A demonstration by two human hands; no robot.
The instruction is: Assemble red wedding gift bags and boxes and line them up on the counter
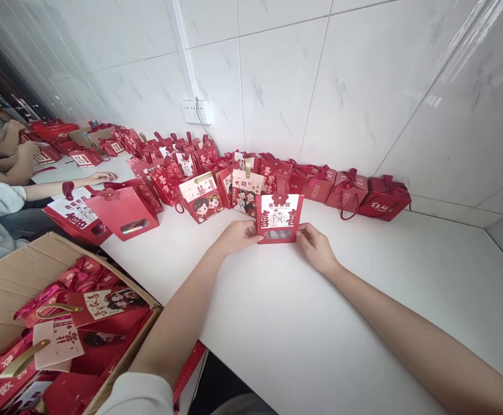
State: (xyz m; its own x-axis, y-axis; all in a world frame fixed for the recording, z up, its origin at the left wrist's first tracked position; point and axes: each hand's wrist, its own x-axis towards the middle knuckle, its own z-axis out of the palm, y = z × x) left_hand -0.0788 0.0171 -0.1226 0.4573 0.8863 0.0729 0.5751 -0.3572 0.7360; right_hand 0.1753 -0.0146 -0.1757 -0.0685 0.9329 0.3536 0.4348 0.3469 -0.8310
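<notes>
Red gift box (279,219), seen from the head camera, stands upright on the white desk (341,311), closer to the far edge along the tiled wall (277,86) than to the near edge. Its long axis runs vertically, and its printed front, with a clear window low down, faces the wearer. It lies directly between the two hands, so neither is clearly nearer: the left hand (240,236) meets its lower left side, the right hand (316,248) its lower right side. On both, the fingers look pinched on the box's side edges near the base; how firmly they press, I cannot tell.

The left forearm comes in over the desk's near edge, the right one slants across from the near right, both reaching forward with the palms turned inward.

Just behind the box, upright gift bags (205,199) crowd toward the far edge, and ribbon-tied boxes (348,193) continue that row toward the far right corner. By the near edge at the left stand two more boxes, one plain-backed (124,210), one printed (76,210), with another person's hand (102,177) close by. Beyond that edge, nearer the wearer, sits an open filled carton (22,259).
</notes>
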